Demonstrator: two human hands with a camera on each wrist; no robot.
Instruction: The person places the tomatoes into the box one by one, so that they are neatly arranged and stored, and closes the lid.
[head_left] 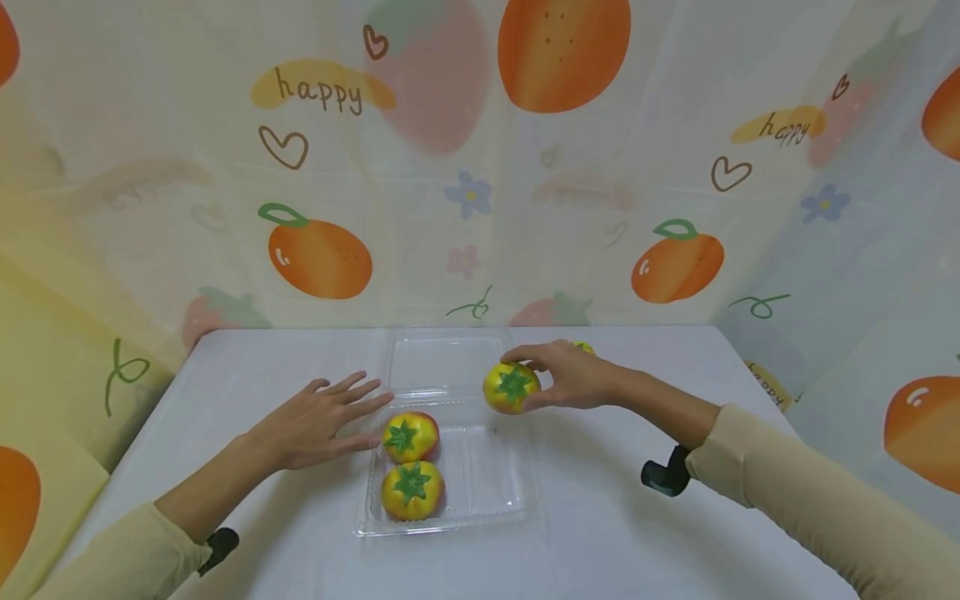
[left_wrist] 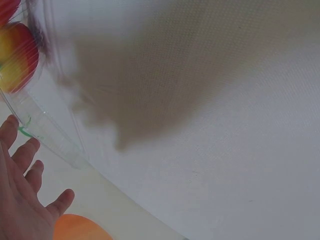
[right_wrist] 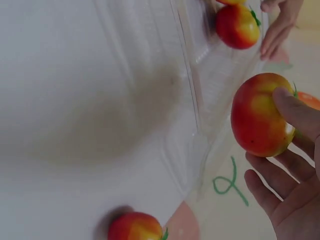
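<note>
My right hand [head_left: 573, 377] pinches a red-and-yellow tomato [head_left: 512, 388] with a green star-shaped top, over the right back part of a clear plastic clamshell box [head_left: 487, 492]. In the right wrist view the thumb lies across this tomato [right_wrist: 262, 115], with fingers beneath it. Two similar tomatoes, a rear one [head_left: 410, 437] and a front one [head_left: 413, 492], sit in the left side of the box. My left hand [head_left: 318, 425] is spread with straight fingers beside the box's left edge, fingertips close to the rear tomato. It holds nothing.
The box's lid [head_left: 450, 360] lies opened toward the back of the white table [head_left: 622, 533]. Another tomato [head_left: 583, 347] shows partly behind my right hand; the right wrist view shows this tomato [right_wrist: 134, 227] on the table. A fruit-print curtain [head_left: 420, 242] hangs behind.
</note>
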